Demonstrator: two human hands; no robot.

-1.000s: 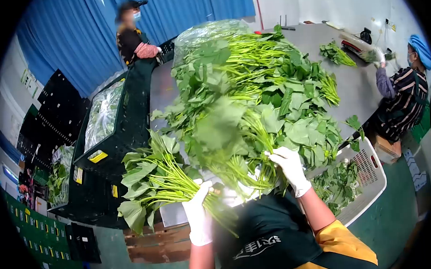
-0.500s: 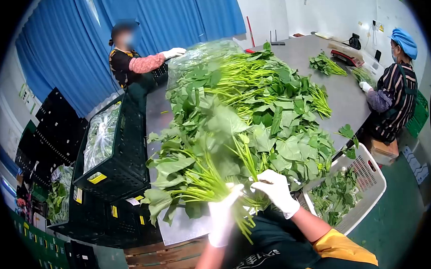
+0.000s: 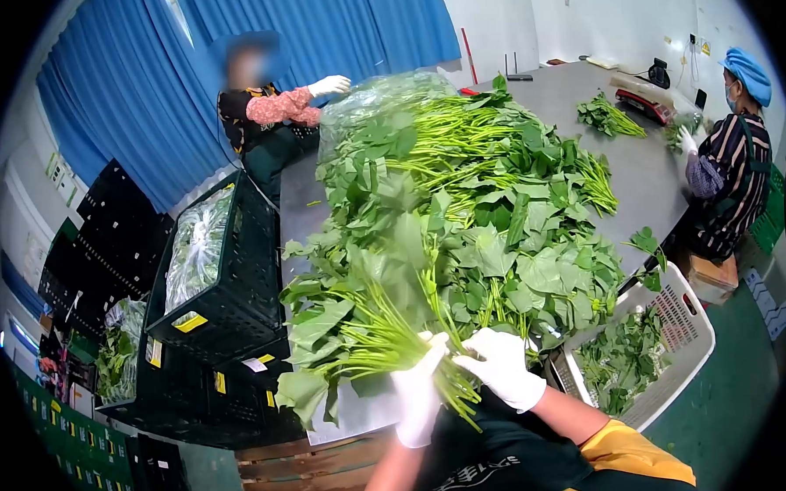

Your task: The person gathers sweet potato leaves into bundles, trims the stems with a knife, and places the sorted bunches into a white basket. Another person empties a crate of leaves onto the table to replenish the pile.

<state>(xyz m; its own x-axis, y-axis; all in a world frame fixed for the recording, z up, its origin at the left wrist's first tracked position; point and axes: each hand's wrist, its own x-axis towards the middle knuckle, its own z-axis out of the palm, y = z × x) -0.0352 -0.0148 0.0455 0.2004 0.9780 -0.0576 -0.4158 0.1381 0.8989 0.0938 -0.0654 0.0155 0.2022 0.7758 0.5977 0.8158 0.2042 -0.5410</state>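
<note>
My left hand, in a white glove, is closed round a bunch of leafy green stems. Their cut ends stick out below the fist, and broad leaves fan out to the left and up. Close beside it, my white-gloved right hand has its thumb and fingers pinched on stems at the right side of the bunch. Some leaves above my hands are smeared by motion. Directly beyond lies a large heap of the same leafy greens, its back part under clear plastic.
A grey metal table bears the heap, a small bunch and a red scale. At right stands a white crate with loose leaves; at left, stacked dark crates. One co-worker stands back left, another right.
My right hand has come down slightly, closer to the stem ends by my left hand. The view has shifted a little. At right, the co-worker's hand has lifted some greens toward themselves.
</note>
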